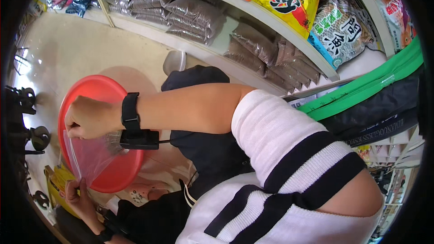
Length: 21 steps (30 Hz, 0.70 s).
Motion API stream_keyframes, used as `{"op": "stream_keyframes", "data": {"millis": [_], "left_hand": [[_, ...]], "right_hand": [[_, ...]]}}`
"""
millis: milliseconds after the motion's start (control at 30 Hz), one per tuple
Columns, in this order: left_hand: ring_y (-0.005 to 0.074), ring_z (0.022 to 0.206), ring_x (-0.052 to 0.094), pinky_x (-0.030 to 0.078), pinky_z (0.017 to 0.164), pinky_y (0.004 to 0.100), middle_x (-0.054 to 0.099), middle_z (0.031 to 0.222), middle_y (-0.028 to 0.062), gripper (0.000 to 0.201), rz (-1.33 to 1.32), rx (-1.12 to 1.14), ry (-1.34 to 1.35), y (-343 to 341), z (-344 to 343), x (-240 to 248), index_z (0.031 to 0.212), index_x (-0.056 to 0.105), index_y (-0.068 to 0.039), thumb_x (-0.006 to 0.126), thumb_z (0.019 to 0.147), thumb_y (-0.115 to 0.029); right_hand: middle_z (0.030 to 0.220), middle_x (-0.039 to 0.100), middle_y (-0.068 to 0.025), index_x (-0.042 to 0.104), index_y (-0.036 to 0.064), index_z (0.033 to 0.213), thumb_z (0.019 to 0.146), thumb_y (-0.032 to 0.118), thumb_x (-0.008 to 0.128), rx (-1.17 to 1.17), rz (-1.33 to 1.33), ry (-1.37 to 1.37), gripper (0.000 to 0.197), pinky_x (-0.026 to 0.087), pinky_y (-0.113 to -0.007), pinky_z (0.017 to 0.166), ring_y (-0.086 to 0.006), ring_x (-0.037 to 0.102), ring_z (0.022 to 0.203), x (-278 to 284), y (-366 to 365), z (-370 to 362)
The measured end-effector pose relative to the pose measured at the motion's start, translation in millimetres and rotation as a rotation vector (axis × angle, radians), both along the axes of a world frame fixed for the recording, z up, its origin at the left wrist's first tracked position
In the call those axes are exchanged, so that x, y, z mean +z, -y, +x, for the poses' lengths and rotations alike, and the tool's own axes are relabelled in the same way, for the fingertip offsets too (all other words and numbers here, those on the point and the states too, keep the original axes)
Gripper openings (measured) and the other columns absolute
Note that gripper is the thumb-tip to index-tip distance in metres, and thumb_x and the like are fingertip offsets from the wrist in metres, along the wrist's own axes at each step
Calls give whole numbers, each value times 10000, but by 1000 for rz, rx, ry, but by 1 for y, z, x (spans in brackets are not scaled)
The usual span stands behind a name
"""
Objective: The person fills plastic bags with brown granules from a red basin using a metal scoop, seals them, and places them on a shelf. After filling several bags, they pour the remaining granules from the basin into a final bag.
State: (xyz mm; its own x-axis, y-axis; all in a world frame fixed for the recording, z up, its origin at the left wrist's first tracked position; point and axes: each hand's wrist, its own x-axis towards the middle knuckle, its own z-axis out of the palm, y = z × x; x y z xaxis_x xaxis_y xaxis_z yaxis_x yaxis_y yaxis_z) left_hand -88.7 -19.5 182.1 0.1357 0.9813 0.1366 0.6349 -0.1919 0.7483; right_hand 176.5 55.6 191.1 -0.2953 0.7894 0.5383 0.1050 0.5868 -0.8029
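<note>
Between my hands a clear plastic bag (94, 156) is stretched by its top edge, over a red plastic basin (121, 175) on the floor. My right hand (90, 116), with a black strap on its wrist, is closed on the upper end of that edge. The lower end is pinched between the thumb and fingers of my left hand (77, 195). The bag hangs thin and creased toward the basin. Something greyish shows behind it near my right wrist, partly hidden, and I cannot make out what it is.
A clear scoop-like container (174, 62) lies on the floor beside my dark-trousered knee (194, 79). Low shelves hold several clear bags of brown pellets (192, 16), with a yellow printed bag (289, 0) above. A green-edged black bag (361, 88) is at the right.
</note>
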Motion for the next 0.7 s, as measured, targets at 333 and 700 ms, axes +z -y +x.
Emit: {"op": "stream_keyframes", "data": {"millis": [333, 700], "left_hand": [[120, 682, 444, 362, 619, 212, 451, 700, 39, 151, 64, 16, 12, -1, 27, 21, 708, 479, 34, 596, 665, 120], [288, 634, 551, 438, 560, 343, 523, 666, 125, 67, 40, -141, -155, -6, 24, 39, 715, 587, 0, 610, 652, -7]], "right_hand": [[655, 625, -114, 624, -2, 701, 720, 71, 589, 160, -22, -12, 82, 470, -292, 572, -213, 612, 592, 12, 4, -5], [762, 601, -105, 606, 26, 795, 742, 111, 623, 317, 79, 305, 102, 473, -321, 657, -233, 598, 726, 2, -8, -14]]}}
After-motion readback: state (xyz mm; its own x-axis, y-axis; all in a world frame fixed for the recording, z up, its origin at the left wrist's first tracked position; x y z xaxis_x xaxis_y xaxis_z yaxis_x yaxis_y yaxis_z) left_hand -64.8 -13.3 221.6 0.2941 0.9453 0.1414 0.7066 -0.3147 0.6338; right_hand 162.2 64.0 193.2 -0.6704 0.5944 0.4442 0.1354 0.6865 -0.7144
